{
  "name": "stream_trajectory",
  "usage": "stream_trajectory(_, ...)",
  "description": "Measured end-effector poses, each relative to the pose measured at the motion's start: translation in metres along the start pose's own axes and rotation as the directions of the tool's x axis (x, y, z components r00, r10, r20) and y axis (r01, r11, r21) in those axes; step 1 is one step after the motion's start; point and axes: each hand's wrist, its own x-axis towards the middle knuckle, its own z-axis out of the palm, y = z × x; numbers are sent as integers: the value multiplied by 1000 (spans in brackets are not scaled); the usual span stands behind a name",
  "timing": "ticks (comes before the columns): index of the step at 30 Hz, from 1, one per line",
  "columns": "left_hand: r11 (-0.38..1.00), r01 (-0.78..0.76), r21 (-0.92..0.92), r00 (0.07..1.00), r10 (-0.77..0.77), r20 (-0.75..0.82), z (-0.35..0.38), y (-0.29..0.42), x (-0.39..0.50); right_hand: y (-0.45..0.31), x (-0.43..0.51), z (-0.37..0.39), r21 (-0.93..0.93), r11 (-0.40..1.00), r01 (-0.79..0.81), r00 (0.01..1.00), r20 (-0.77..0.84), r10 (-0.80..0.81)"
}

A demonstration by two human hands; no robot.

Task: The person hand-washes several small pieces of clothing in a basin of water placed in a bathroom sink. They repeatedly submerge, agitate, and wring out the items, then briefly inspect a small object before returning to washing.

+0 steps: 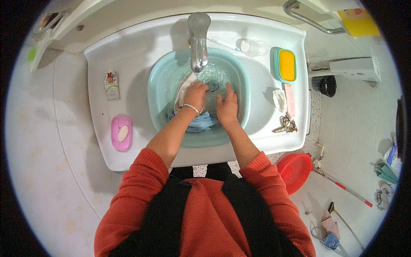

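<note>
A light-green plastic basin (153, 93) of water sits in the washbasin, beneath the metal faucet (198, 48). My left hand (195, 98), with a bracelet at the wrist, curls its fingers over a pale wet cloth (183, 91) on the left side of the water. To its right, my right hand (228, 104) is spread at the water's surface, fingers apart and apparently holding nothing. A blue cloth (200, 122) lies partly under water between my wrists. Something dark (212, 86) shows under the ripples between my hands; I cannot tell what it is.
A pink soap dish (115, 128) with white soap (123, 133) and a crumpled tube (112, 86) lie on the left. Right are a yellow-topped green box (286, 66), a clear bottle (253, 48) and a hair claw clip (286, 125). A toothbrush (223, 44) lies behind. A red basin (297, 170) stands below.
</note>
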Motion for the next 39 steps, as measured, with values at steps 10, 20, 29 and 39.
stream_trajectory(10, 332, 507, -796, 813, -491, 313, -26, -30, -22, -13, 27, 16, 516, 749, -416, 813, 580, 52)
stream_trajectory(20, -388, 320, -864, 576, -644, 503, -15, 27, -22, -76, 8, 31, 20, 993, 116, 989, 88, -118)
stream_trajectory(29, -395, 513, -762, 499, -585, 639, -60, 47, -24, -113, 1, -1, 271, 888, -372, 881, 404, 246)
stream_trajectory(39, -348, 457, -818, 474, -683, 556, -33, 16, -41, -107, -5, 16, 212, 954, -213, 953, 262, 154)
